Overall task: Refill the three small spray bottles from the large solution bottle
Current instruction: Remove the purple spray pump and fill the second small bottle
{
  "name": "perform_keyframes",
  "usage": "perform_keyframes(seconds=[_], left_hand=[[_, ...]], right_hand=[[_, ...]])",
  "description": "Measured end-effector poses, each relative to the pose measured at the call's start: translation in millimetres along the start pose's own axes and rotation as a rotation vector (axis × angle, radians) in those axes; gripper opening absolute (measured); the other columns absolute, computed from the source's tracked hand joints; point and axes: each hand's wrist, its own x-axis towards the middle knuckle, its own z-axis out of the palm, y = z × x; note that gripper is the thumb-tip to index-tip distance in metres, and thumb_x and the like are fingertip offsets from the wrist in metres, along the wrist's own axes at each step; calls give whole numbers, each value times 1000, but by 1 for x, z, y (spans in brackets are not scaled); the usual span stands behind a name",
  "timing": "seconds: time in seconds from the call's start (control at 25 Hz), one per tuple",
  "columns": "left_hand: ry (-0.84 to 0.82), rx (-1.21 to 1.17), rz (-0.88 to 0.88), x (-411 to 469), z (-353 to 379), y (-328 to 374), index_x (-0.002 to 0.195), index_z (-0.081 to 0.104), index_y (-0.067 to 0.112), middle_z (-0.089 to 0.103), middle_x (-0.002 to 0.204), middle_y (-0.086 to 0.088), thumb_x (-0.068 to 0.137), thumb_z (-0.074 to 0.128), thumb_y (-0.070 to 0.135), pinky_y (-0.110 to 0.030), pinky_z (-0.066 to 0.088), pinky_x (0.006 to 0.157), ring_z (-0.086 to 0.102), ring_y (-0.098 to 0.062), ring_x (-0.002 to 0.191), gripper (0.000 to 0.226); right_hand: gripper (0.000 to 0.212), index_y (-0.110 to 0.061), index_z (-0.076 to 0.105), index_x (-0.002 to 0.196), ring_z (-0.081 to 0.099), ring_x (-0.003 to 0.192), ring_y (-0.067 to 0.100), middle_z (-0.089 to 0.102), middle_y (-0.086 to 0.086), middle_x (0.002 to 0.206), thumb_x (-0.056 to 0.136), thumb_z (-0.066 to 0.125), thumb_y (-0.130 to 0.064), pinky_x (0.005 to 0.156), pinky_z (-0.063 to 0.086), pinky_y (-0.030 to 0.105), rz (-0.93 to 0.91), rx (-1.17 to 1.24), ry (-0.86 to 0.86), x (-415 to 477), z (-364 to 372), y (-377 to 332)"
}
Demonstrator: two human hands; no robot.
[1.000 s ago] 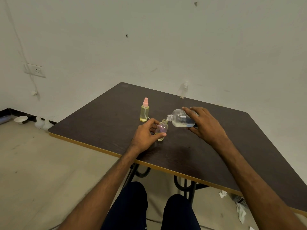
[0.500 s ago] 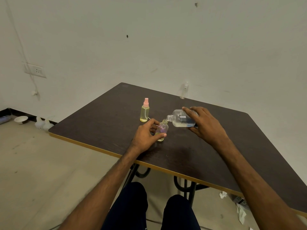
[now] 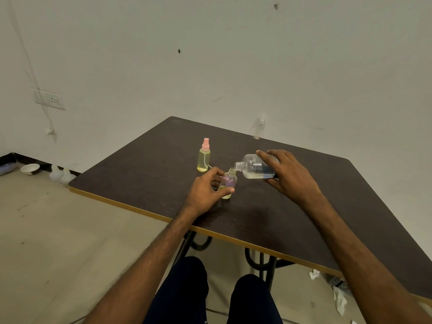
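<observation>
My left hand (image 3: 207,191) grips a small clear spray bottle (image 3: 228,181) with no cap, standing on the dark table (image 3: 268,213); a little yellowish liquid shows at its base. My right hand (image 3: 289,176) holds the large clear solution bottle (image 3: 254,169) tipped nearly level, its open neck right at the small bottle's mouth. A second small bottle (image 3: 204,159) with a pink spray cap and yellow liquid stands upright to the left. A third, slim clear spray bottle (image 3: 259,127) stands at the table's far edge by the wall.
The table's yellow-trimmed front edge (image 3: 140,210) runs diagonally before my knees. On the floor at left lie a white bowl (image 3: 30,169) and two white objects (image 3: 62,175). Crumpled paper (image 3: 339,298) lies on the floor at right. A wall socket (image 3: 50,99) is at left.
Nothing has visibly moved; both hands keep the same hold and the large bottle stays tipped at the small bottle's mouth.
</observation>
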Motion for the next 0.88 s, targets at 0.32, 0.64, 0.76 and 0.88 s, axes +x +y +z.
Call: perform_keyframes(seconds=[0.32, 0.64, 0.76, 0.88], left_hand=[[2, 5, -4, 0, 0, -1, 110, 60, 26, 71, 107, 9, 74, 83, 45, -31, 58, 89, 67, -4, 99, 47], [4, -4, 3, 0, 0, -1, 109, 61, 27, 72, 105, 9, 73, 84, 45, -34, 59, 88, 67, -5, 98, 46], [5, -3, 3, 0, 1, -2, 109, 61, 27, 71, 106, 10, 73, 83, 47, -35, 59, 88, 67, -5, 98, 47], [0, -3, 8, 0, 0, -1, 109, 61, 27, 71, 106, 10, 74, 83, 46, -35, 59, 89, 67, -5, 98, 46]], right_hand=[[79, -19, 39, 148, 51, 121, 34, 54, 16, 134, 80, 79, -28, 89, 53, 44, -12, 0, 15, -1, -1, 0], [80, -20, 37, 149, 50, 124, 34, 53, 16, 136, 81, 78, -29, 92, 52, 45, -11, -8, 4, 1, -2, 1], [79, -20, 37, 149, 50, 124, 34, 52, 16, 137, 82, 77, -30, 92, 52, 45, -2, -5, -3, 1, -2, 0], [78, -20, 38, 149, 50, 124, 35, 53, 16, 136, 82, 77, -30, 91, 52, 45, 0, 3, 1, 0, -3, -1]])
